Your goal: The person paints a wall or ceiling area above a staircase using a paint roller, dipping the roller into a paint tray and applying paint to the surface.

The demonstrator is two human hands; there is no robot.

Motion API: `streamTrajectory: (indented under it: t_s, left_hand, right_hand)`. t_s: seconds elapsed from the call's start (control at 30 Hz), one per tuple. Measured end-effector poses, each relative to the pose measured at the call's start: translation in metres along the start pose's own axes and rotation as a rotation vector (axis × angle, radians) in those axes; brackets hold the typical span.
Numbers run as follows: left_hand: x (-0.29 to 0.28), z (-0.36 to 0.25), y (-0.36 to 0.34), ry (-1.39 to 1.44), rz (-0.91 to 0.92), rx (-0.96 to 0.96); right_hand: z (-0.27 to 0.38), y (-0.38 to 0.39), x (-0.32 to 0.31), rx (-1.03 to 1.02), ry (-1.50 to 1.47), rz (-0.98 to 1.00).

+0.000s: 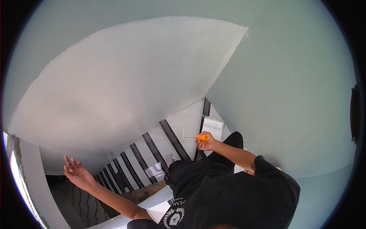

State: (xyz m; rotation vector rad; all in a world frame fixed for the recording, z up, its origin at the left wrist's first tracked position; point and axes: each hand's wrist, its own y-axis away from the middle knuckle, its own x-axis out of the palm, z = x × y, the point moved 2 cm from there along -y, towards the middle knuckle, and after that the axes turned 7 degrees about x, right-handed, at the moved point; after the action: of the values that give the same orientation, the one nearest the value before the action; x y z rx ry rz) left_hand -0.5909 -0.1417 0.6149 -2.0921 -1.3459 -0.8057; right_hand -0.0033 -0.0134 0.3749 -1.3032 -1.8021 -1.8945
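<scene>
My right hand is closed around the orange handle of a small paint roller. Its thin metal rod points left to a pale roller head, held over the white steps. Just beyond that hand is a whitish rectangular paint tray or container, partly hidden at its lower edge. My left hand reaches out at the far left with fingers spread, holding nothing, in front of the lower part of the whitish wall patch. From this view I cannot tell if it touches the wall.
White stairs with black stripes descend to the lower left. A grey-green wall rises on the right. Dark ribbed steps or flooring lie far below at the left, beside a bright opening.
</scene>
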Motion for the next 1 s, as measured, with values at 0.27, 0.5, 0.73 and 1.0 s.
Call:
streamTrajectory:
  t_s: [0.27, 0.5, 0.73, 1.0]
  left_hand:
    - [-0.029, 0.013, 0.026, -0.064, -0.018, -0.053]
    - [-0.007, 0.115, 0.056, -0.162, 0.062, -0.47]
    - [0.012, 0.277, 0.159, -0.51, 0.322, -0.955]
    - [-0.021, 0.375, 0.299, -0.904, 0.631, -1.374]
  right_hand:
    - [-0.016, -0.003, 0.005, -0.251, -0.123, -0.168]
    - [-0.021, 0.02, -0.03, -0.351, -0.212, -0.314]
    - [-0.032, 0.038, -0.118, -0.359, -0.238, -0.415]
    - [-0.057, 0.051, -0.189, -0.517, 0.115, -0.984]
